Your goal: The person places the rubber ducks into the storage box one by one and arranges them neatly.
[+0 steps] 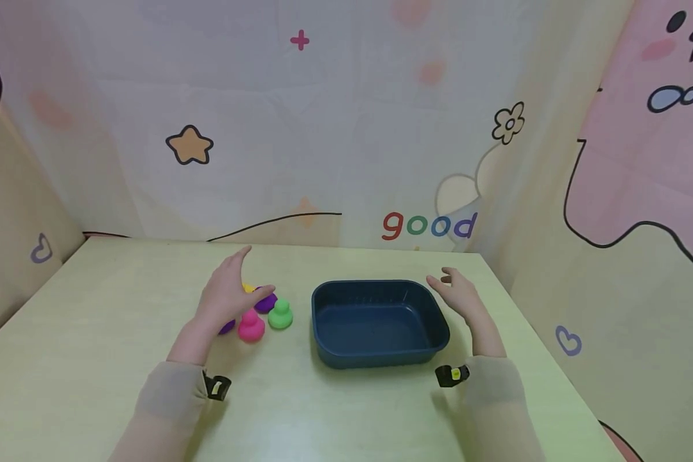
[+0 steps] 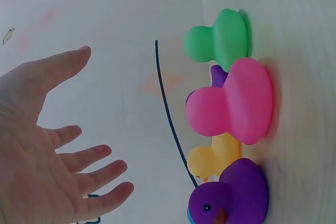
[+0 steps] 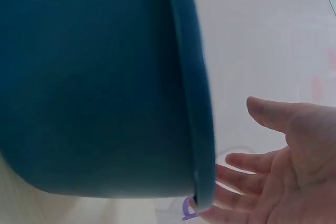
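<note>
From my station, the largest thing I see is the printed backdrop (image 1: pixel 352 147), running along the back and both sides (a pink cartoon figure fills much of the right-hand part). The word I can read on it is "good" (image 1: pixel 429 226), in coloured letters above the desk's far edge. The pale desk (image 1: pixel 92 321) meets the cloth there; its right edge slants past the right arm, and its surface shows left of the left arm and between both forearms. A dark blue basin (image 1: pixel 381 327) sits right of centre, standing between the hands. The left hand (image 1: pixel 225 292) hovers by the toy ducks (image 1: pixel 251 327), thumb and fingers spread, hiding part of the cluster from my head view. The right hand (image 1: pixel 459 294), also spread, is just beside the basin's right rim; I cannot tell whether its fingertips touch. The ducks are the smallest: a pink duck (image 2: pixel 231 100) nearest me, a green duck (image 1: pixel 280 316) beside it towards the basin, a purple duck (image 1: pixel 265 303) and a yellow duck (image 2: pixel 226 150) behind, and another purple duck (image 2: pixel 244 195) left of the pink.
</note>
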`<state>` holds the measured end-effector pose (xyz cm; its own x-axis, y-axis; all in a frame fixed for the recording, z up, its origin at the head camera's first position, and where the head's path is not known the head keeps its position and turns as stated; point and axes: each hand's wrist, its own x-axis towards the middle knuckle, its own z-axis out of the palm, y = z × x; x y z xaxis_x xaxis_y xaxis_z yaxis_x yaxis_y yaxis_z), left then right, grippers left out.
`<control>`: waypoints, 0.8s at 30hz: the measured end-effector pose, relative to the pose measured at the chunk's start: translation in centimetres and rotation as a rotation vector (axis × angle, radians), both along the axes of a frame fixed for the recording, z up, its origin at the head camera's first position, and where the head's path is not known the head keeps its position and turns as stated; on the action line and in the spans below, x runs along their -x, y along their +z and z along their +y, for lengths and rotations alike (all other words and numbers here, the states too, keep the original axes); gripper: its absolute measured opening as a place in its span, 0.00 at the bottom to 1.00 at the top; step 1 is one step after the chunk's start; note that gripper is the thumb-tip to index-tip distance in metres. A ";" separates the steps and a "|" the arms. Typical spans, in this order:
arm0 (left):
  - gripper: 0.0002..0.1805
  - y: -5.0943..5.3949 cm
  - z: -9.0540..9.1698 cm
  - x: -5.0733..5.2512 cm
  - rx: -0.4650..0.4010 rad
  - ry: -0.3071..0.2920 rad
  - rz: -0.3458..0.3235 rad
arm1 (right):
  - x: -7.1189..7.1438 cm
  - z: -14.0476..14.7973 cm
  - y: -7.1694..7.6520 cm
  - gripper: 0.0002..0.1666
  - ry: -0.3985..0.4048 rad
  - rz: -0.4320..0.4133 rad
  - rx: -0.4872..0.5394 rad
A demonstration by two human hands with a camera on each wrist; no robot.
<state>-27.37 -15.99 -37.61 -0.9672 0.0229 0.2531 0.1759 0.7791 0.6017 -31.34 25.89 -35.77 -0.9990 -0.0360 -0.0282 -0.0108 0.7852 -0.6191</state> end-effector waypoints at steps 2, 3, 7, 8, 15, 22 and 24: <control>0.50 0.0 -0.4 0.1 -0.034 -0.006 -0.002 | 0.0 0.2 -0.1 0.41 -0.005 -0.042 0.086; 0.50 0.0 -0.6 0.1 -0.052 -0.009 -0.007 | -0.1 0.3 -0.2 0.41 -0.007 -0.062 0.129; 0.50 -0.1 -1.5 0.2 -0.139 -0.025 -0.045 | -0.2 0.6 -0.6 0.40 -0.012 -0.120 0.263; 0.50 -0.1 -1.8 0.2 -0.164 -0.030 -0.058 | -0.2 0.7 -0.6 0.40 -0.013 -0.128 0.280; 0.49 -0.3 -3.3 0.5 -0.311 -0.046 -0.141 | -0.1 1.4 -1.1 0.38 -0.017 -0.185 0.326; 0.46 -0.6 -4.6 0.5 -0.426 -0.054 -0.171 | -0.6 1.7 -1.6 0.37 0.008 -0.272 0.347; 0.46 -0.8 -5.0 0.4 -0.450 -0.053 -0.181 | -0.7 1.8 -1.9 0.37 0.017 -0.290 0.354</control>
